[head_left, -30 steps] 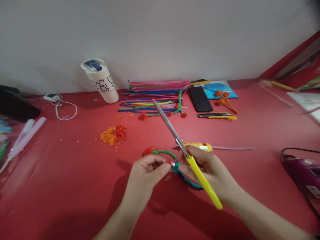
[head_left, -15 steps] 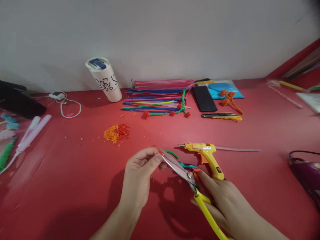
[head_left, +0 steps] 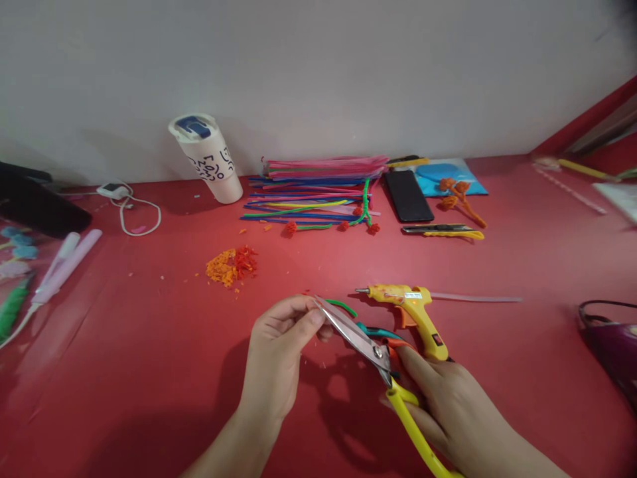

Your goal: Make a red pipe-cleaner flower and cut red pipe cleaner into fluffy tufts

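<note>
Left hand (head_left: 276, 348): thumb and forefinger pinched shut at the blade tips; cannot tell what they grip.
Right hand (head_left: 455, 392): fingers curled around the yellow handles.
Scissors (head_left: 354, 336): between the hands, blades pointing to ten o'clock.
Green stem (head_left: 343, 306): two o'clock from the left fingertips.
Glue gun (head_left: 401, 296): eleven o'clock from the right hand.

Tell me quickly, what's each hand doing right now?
Left hand: pinched closed; anything held can't be told.
Right hand: closed, holding the yellow-handled scissors.
</note>
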The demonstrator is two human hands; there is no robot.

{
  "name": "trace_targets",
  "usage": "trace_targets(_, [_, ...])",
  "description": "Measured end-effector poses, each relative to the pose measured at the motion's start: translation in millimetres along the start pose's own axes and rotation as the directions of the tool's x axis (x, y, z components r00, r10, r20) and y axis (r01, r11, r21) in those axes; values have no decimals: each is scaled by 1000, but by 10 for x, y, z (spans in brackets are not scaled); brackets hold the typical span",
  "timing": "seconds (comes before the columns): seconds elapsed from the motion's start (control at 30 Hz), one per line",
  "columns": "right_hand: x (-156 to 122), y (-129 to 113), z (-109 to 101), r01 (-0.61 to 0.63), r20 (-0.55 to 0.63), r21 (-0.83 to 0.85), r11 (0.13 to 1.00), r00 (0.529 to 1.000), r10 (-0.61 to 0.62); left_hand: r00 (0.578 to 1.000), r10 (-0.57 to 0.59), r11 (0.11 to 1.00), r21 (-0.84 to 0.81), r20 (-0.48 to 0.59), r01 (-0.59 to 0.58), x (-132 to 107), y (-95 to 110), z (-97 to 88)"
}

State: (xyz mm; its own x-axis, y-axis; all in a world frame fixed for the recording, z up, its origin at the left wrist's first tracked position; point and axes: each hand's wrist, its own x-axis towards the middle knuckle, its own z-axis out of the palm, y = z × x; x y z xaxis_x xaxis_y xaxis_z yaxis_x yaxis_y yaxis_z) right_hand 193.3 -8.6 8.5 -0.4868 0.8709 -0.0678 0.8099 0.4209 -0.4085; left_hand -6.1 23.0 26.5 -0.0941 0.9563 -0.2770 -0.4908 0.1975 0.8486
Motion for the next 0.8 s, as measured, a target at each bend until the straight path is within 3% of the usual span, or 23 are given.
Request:
trace_targets(0.3, [13, 10, 36, -9, -63, 17, 1000, 998, 10, 999, -34, 999, -24, -29, 33, 1, 9, 7])
trace_targets(0.43, [59, 26, -38, -107, -30, 100, 989, 993, 111, 999, -41, 999, 2, -18, 41, 2, 29, 14])
trace_targets(0.5, [124, 66, -136, -160, -80, 52, 986, 983, 164, 999, -36, 999, 22, -20, 36, 8, 32, 12])
trace_targets(0.63, [427, 235, -350, -152, -246, -172, 973, 963, 106, 999, -24, 998, 52, -32, 25, 48, -4, -23])
trace_targets(0.7, [665, 352, -396, -83, -259, -242, 967, 966, 19, 999, -6, 997, 73, -34, 8, 87, -37, -53])
trace_targets(0.8, [1048, 529, -354, 28, -177, -263, 964, 981, -77, 999, 14, 995, 102, -48, -9, 156, -71, -94])
